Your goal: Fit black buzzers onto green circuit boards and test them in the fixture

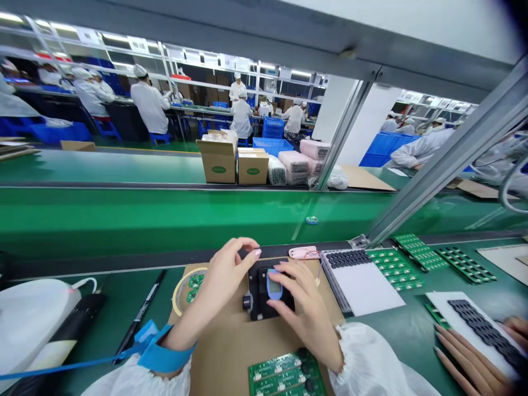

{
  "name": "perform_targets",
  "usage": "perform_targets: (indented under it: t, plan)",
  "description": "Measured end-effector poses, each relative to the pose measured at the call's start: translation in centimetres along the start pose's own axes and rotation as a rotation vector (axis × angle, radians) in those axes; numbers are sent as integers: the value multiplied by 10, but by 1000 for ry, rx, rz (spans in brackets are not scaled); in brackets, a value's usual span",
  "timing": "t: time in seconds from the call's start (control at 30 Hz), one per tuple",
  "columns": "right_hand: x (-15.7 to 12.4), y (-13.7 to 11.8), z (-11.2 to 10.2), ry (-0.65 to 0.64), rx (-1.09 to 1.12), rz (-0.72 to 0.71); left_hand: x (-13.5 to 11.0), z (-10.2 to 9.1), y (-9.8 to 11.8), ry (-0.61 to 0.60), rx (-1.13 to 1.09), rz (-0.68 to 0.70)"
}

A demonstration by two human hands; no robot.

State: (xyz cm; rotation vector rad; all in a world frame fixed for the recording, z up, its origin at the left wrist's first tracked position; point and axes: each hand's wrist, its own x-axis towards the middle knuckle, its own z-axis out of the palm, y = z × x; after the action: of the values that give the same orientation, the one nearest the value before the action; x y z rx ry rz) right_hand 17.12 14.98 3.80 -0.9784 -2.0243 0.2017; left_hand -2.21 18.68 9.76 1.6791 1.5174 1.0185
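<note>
Left hand [231,283]: curled, fingertips at the black jig's [256,297] top left corner
Right hand [303,316]: fingers spread across the jig
Left wrist [177,333]: wrapped in a blue strap [165,352]

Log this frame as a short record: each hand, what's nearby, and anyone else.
left hand: left hand beside black fixture, wearing blue wrist strap
right hand: right hand, fingers at its blue part
nearby: green circuit boards, tape roll
other person: co-worker's hand holding white sheet of black rubber keypads
</note>
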Motion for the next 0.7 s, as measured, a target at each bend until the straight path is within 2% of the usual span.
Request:
perform_targets:
  t: [0.17, 0.33, 0.47, 0.7]
  plan:
    - [-9, 6, 1, -72, -90, -51, 5, -2, -19, -206, -8, -28]
    - [-11, 9, 2, -80, -94, -129, 6, 0, -20, -302, -86, -92]
    - [-7, 12, 6, -63, -26, -70, 8, 2, -21, -344, -147, -160]
    - [-4, 14, 9, -31, 128, 68, 9, 7, -26, -341, -271, -231]
